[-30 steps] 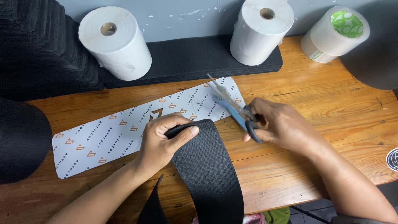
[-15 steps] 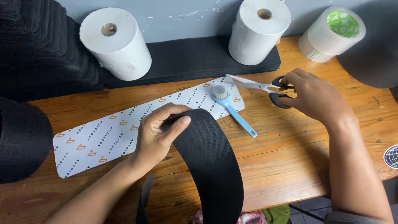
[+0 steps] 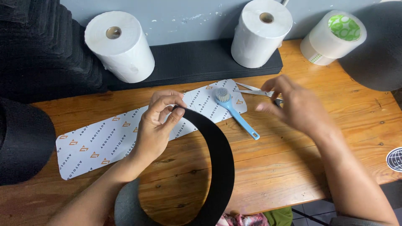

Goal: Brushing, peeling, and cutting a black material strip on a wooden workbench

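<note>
- The right hand (image 3: 293, 104) is blurred and covers the handles of the scissors (image 3: 253, 90).
- The black band (image 3: 217, 163) runs off the near edge.
- A round sticker (image 3: 395, 159) is cut by the right edge.
- The black fabric stack (image 3: 42, 50) is cut at the far left.

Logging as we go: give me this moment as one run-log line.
left hand: pinching black band end | right hand: over scissors, grip unclear | blue brush: on printed strip

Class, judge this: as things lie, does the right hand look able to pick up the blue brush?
Probably yes: the right hand hovers just beside the blue brush, which lies uncovered on the table.
</note>
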